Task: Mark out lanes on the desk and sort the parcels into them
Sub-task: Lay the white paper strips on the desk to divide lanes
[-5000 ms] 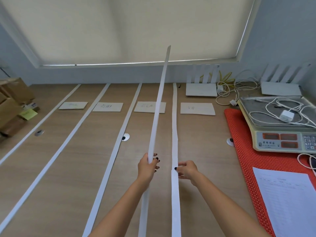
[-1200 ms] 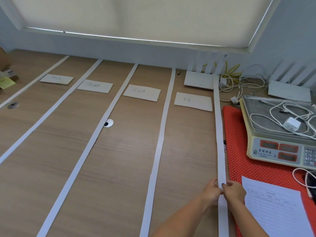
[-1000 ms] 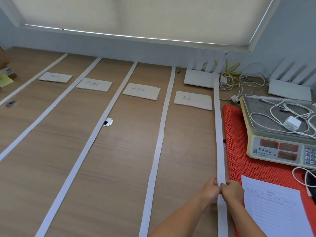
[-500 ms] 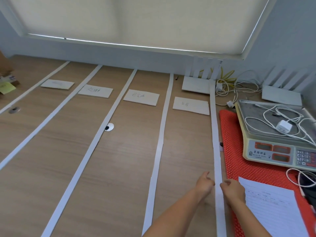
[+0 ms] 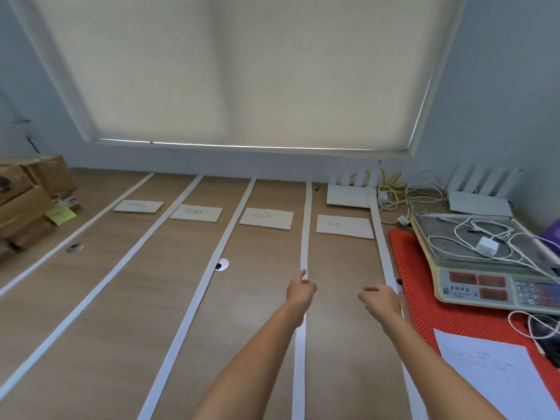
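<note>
Both my hands hover loose over the desk [image 5: 248,328], holding nothing. My left hand [image 5: 300,291] is above one strip [image 5: 304,237]; my right hand [image 5: 380,301] is beside another strip [image 5: 382,247].

Five paper strips [image 5: 304,237] run front to back across the desk [image 5: 121,328]. Four label cards [image 5: 266,218] lie side by side between them, near the back. Cardboard boxes [image 5: 27,195] sit far left. A weighing scale [image 5: 485,259] rests on a mat [image 5: 424,304] at right.
</note>
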`<action>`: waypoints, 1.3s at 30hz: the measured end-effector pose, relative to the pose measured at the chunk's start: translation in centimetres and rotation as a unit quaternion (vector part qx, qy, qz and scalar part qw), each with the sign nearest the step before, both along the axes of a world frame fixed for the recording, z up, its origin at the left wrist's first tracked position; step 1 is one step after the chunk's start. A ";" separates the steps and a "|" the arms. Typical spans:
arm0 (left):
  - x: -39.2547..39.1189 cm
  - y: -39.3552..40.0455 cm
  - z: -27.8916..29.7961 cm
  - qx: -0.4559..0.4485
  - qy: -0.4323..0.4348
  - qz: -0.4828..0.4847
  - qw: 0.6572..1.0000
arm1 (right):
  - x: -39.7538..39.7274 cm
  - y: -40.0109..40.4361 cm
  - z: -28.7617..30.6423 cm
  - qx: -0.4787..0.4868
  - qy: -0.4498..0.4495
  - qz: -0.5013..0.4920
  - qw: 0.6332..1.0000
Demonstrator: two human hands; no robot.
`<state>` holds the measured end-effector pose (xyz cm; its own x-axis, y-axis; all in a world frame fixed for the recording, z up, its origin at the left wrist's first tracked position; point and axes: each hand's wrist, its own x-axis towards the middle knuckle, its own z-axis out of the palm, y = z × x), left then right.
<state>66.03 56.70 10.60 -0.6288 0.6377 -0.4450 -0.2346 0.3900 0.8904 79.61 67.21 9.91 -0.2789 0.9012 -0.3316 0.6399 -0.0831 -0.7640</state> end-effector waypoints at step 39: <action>-40.3 -34.1 2.5 -0.066 0.235 -0.171 0.955 | -40.4 -31.5 1.3 -0.004 0.098 0.241 0.965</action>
